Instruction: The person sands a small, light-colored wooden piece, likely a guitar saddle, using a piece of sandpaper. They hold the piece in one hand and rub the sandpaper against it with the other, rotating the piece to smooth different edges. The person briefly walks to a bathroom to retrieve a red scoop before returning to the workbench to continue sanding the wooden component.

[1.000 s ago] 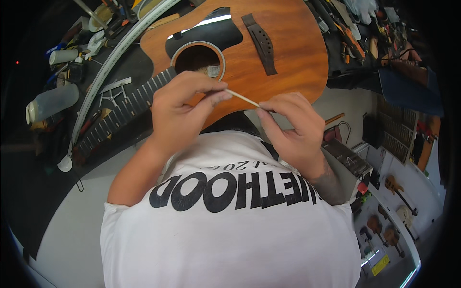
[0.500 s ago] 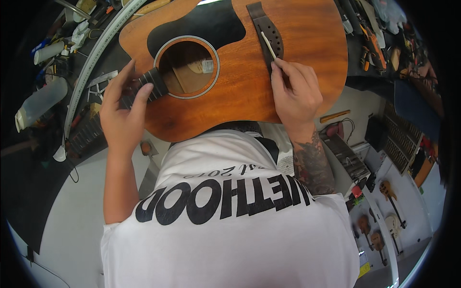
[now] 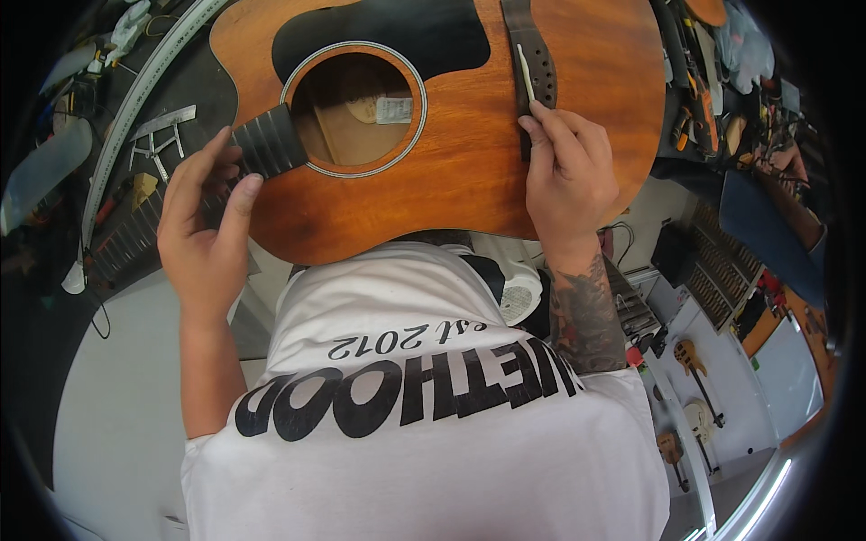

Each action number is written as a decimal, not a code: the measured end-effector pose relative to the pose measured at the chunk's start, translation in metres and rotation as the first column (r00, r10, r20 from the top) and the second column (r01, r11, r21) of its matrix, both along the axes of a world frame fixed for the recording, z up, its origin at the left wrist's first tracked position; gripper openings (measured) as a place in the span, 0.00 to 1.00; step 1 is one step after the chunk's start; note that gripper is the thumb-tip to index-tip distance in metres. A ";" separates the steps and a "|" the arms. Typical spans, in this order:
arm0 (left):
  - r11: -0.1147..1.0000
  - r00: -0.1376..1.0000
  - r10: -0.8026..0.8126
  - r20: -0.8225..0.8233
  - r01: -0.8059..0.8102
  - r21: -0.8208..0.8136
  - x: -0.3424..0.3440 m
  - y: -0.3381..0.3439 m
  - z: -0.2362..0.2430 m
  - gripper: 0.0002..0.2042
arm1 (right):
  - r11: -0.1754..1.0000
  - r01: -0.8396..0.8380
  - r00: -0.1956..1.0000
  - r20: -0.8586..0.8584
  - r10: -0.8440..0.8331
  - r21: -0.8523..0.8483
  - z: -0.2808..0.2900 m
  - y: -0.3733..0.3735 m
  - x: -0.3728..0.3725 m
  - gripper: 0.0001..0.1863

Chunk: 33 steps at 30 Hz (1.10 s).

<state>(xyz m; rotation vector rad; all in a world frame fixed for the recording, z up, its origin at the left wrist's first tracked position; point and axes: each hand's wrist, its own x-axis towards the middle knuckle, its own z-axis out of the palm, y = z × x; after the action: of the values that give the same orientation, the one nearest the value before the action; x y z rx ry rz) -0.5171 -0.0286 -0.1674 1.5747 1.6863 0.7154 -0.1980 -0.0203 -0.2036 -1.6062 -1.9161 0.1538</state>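
Note:
An acoustic guitar (image 3: 469,162) with a brown wooden top lies in front of me. My right hand (image 3: 573,176) pinches the near end of a slim off-white saddle (image 3: 526,70) between thumb and fingertips. The saddle lies along the dark bridge (image 3: 543,63), which has a row of pin holes; whether it sits in the slot I cannot tell. My left hand (image 3: 203,207) is over the fretted neck (image 3: 266,144), left of the soundhole (image 3: 352,113). Its thumb is apart from the fingers, which reach across the fretboard and are partly hidden. No strings show on the guitar.
A long metal ruler (image 3: 135,99) curves past on the left, beside a metal clamp-like tool (image 3: 162,131) and a clear bottle (image 3: 50,167). Pliers and other tools (image 3: 699,99) lie at the right. Another person's arm (image 3: 794,185) shows at far right. Guitars (image 3: 690,356) hang at lower right.
The view has shifted, so the guitar appears larger and slightly higher. My left hand appears farther left along the neck. My right hand keeps its pinch on the saddle at the bridge.

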 end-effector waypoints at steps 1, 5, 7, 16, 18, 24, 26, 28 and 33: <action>1.000 1.000 0.020 0.013 -0.021 0.015 0.000 -0.001 0.000 0.20 | 1.000 0.001 1.000 0.003 -0.001 -0.008 0.001 0.001 -0.001 0.09; 0.995 0.994 0.093 0.052 -0.094 0.012 -0.007 -0.007 -0.001 0.19 | 1.000 -0.009 0.998 0.056 0.009 -0.005 0.001 0.004 -0.002 0.10; 0.994 0.993 0.104 0.046 -0.105 0.004 -0.012 -0.009 -0.001 0.19 | 1.000 -0.028 0.998 0.048 0.029 -0.011 0.002 0.006 0.000 0.10; 0.993 0.988 0.113 0.102 -0.114 0.002 -0.032 -0.027 -0.006 0.20 | 0.988 -0.086 0.995 0.049 0.092 -0.125 0.012 0.014 0.007 0.12; 0.990 0.982 0.140 0.130 -0.143 0.010 -0.037 -0.031 -0.007 0.20 | 0.980 -0.116 0.989 0.073 0.129 -0.160 0.014 0.017 0.011 0.15; 0.966 0.955 0.244 0.169 -0.254 0.040 -0.053 -0.046 -0.005 0.20 | 0.887 -0.251 0.877 0.297 0.378 -0.386 0.039 0.036 0.017 0.23; 0.953 0.941 0.282 0.189 -0.297 0.056 -0.058 -0.052 -0.004 0.20 | 0.867 -0.289 0.843 0.321 0.431 -0.406 0.045 0.038 0.016 0.23; 0.947 0.932 0.298 0.205 -0.316 0.058 -0.063 -0.054 -0.005 0.20 | 0.862 -0.289 0.823 0.352 0.446 -0.416 0.041 0.039 0.016 0.23; 0.939 0.921 0.320 0.220 -0.339 0.054 -0.073 -0.069 -0.005 0.20 | 0.842 -0.294 0.777 0.400 0.486 -0.452 0.050 0.043 0.014 0.23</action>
<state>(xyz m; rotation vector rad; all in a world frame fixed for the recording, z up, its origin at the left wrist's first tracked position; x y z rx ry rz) -0.5905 -0.0979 -0.1722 1.2329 1.7995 1.1036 -0.1837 0.0229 -0.1540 -1.5402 -2.7759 0.3104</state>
